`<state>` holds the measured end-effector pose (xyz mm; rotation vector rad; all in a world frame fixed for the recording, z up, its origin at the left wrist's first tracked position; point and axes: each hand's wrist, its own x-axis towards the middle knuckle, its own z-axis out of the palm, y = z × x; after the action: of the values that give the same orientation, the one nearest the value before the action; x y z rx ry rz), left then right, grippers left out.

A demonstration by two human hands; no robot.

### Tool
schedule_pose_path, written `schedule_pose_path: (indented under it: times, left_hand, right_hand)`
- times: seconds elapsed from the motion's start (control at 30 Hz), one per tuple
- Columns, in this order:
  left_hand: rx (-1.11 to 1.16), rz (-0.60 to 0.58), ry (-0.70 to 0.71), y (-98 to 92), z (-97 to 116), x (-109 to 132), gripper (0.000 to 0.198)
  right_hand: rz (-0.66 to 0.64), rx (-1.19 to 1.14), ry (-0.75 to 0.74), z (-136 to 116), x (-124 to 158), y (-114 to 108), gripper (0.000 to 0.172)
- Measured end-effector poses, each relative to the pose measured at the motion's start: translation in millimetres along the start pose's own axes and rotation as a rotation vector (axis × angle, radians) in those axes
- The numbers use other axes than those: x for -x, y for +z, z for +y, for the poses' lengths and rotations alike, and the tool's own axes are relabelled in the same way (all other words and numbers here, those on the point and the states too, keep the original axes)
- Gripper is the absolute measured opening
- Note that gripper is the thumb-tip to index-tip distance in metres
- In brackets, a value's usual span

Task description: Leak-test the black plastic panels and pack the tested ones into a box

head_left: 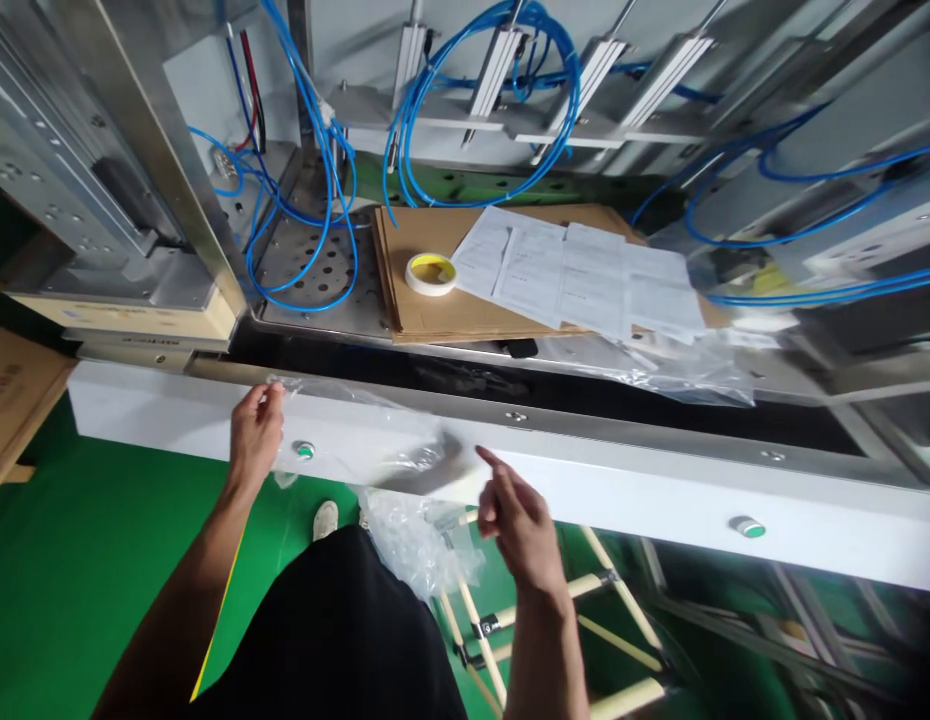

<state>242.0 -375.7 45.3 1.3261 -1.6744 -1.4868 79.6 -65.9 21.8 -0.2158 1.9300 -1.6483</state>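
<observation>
Black trousers (345, 635) fill the bottom of the view, and beyond them clear plastic film (416, 455) stretches across the front of a white panel (660, 500), between the two hands. It should be very light, limp and slippery, apt to cling and crease (a thin sheet like that probably tears easily), so an edge or corner pinched between thumb and fingertip looks the surest hold. The left hand (255, 440) does that, its fingers closed on the film's upper corner. The right hand (521, 520) has its index finger extended, the others curled; whether it grips anything, I cannot tell.
</observation>
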Motion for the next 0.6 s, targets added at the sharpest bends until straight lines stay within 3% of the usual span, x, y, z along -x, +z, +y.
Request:
schedule_pose_path:
  times: [0.1,0.17,0.27,0.4,0.5,0.6]
  left_hand:
    - [-0.007,0.007,-0.019,0.8,2,-2,0.044]
    - [-0.018,-0.025,-0.02,5.6,3,1,0.043]
    - [-0.039,-0.091,-0.009,15.5,4,10,0.044]
    - [-0.073,-0.191,0.015,15.9,7,22,0.046]
    - [-0.1,-0.264,0.027,4.1,12,26,0.043]
    - [-0.109,-0.305,0.019,-5.8,15,28,0.042]
  right_hand:
    - [0.207,0.121,-0.142,0,1,-8,0.075]
    - [0.262,0.275,-0.332,-6,-6,5,0.071]
    - [0.235,0.436,-0.553,-18,-31,38,0.067]
    - [0.025,0.392,-0.498,-32,-61,57,0.05]
    - [-0.136,0.274,-0.384,-35,-66,44,0.059]
    - [-0.276,0.051,-0.14,-36,-65,29,0.064]
